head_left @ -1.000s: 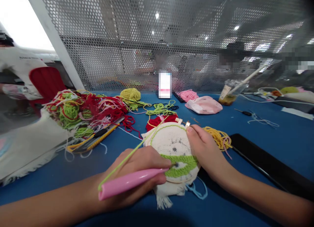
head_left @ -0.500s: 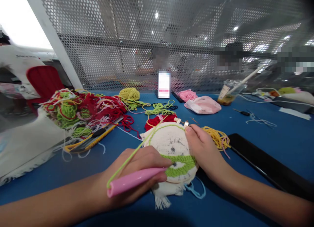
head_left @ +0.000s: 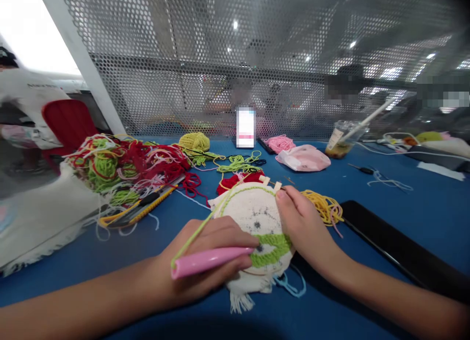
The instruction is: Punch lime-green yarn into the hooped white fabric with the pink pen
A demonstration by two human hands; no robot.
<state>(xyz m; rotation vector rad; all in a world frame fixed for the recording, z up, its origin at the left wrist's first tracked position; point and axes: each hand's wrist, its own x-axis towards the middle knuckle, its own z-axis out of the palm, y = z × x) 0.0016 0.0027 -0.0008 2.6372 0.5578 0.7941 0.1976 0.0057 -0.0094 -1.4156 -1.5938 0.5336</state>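
In my left hand [head_left: 213, 252] is a pink punch needle [head_left: 209, 263], its tip end toward the lower part of the hooped cloth; my fingers hide the tip itself. Light green yarn [head_left: 198, 228] enters the tool's rear end and runs up across the cloth's left side. My right hand [head_left: 303, 222] grips the right rim of the embroidery hoop [head_left: 246, 207], thumb on top near the clasp. The cream cloth carries dark drawn marks, a thin green outline and a thick green stitched band [head_left: 277, 249]. A blue yarn loop [head_left: 295, 283] hangs below.
A tangle of red and green yarn [head_left: 147, 158], a yellow-handled cutter [head_left: 147, 207] and white fabric [head_left: 44, 212] lie left. Behind stand a phone [head_left: 246, 127], a pink bag [head_left: 304, 157] and a drink cup [head_left: 337, 140]. Yellow yarn [head_left: 321, 206] and a long black case [head_left: 396, 247] are right.
The rear end of the punch needle has risen and shifted right, so the tool lies flatter. My right hand still grips the hoop, nearly unmoved.
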